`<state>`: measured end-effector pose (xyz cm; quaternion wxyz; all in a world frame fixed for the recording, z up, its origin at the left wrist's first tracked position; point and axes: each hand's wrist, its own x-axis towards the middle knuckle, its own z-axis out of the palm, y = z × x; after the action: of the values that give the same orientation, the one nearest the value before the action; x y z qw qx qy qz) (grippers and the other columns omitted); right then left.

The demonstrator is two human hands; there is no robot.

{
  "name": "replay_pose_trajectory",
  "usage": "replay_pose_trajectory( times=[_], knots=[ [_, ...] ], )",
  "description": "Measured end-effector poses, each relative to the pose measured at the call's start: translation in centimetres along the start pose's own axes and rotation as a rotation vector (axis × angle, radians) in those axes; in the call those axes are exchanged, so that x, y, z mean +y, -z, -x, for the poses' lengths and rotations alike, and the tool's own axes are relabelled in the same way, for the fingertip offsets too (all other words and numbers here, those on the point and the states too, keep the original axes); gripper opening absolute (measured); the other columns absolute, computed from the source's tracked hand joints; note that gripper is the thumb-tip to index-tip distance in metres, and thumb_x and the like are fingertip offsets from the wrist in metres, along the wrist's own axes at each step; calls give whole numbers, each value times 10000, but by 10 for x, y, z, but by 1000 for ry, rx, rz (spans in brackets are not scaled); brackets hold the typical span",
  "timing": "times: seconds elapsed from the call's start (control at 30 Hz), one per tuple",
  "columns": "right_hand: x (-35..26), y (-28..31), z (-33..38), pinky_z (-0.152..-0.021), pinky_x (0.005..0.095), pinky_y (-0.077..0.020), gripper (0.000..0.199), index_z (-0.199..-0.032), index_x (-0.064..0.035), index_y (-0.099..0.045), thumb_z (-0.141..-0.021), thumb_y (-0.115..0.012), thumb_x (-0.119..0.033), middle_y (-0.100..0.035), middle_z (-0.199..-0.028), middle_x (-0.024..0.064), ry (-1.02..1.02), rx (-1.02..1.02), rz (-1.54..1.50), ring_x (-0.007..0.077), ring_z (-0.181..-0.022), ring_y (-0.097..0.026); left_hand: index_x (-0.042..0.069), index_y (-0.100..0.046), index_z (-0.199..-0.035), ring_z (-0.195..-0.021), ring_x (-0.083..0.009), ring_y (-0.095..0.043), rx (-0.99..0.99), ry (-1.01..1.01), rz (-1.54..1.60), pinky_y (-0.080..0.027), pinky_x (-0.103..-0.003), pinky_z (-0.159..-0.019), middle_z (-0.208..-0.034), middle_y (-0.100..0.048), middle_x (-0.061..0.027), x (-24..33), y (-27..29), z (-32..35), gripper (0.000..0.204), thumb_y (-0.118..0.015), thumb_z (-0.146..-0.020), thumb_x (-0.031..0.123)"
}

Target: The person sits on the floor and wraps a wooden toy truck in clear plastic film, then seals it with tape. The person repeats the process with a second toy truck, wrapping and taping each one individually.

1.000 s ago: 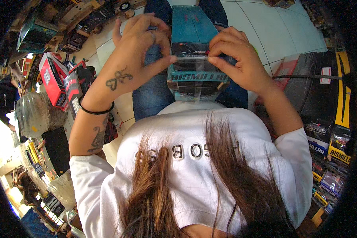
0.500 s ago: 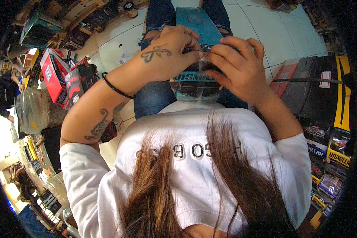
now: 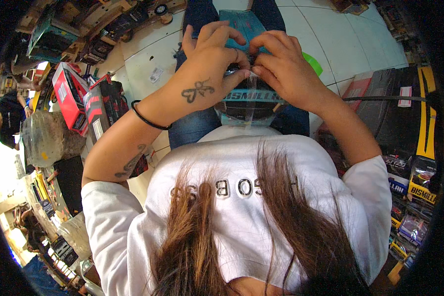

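A teal and black box [image 3: 249, 108] sits on my lap, its front covered by shiny clear plastic. Above its upper edge my left hand [image 3: 214, 61] pinches with thumb and forefinger, the other fingers raised. My right hand [image 3: 288, 71] meets it there, thumb and fingertips pressed together with the rest curled. A clear plastic strip [image 3: 252, 91] hangs from the joined fingertips down over the box front; its upper end is hidden by the fingers. Past my hands, a teal panel [image 3: 242, 24] lies between my knees. Part of a bright green round thing [image 3: 313, 64] shows behind my right hand.
Red and black boxes [image 3: 70, 93] stand at the left beside a plastic-wrapped bundle [image 3: 47, 138]. On the right are a large black and yellow carton [image 3: 399, 116] and several stacked packages [image 3: 414, 227]. Another person [image 3: 12, 116] is at the far left. White tiles [image 3: 350, 37] form the floor.
Both hands have shifted slightly, the left fingers spreading upward and the right turning inward over the box. More of the green round thing now shows beside my right hand.
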<state>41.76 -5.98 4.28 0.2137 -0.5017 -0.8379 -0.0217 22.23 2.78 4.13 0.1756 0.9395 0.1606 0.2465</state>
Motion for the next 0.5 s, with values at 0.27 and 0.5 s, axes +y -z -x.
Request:
replay_pose_trajectory(
  times=[0.27,0.5],
  knots=[
    [7,43,11,-936,450,-347,182,-802,-56,-610,-785,-671,-228,-530,-1149,77,-430,1,-155,295,-1128,-464,112,-688,-786,-1272,-320,-334,21,74,116,-125,-653,-1018,-1192,-499,-64,-6,-12,5,74,-688,-762,183],
    [-5,-1,21,-949,441,-323,140,-782,-71,-621,-766,-683,-196,-519,-1190,68,-242,139,-219,302,-1128,-440,134,-690,-756,-1287,-335,-328,53,142,-13,-110,-637,-1030,-1171,-521,-58,-5,-1,17,109,-739,-720,224]
  ],
)
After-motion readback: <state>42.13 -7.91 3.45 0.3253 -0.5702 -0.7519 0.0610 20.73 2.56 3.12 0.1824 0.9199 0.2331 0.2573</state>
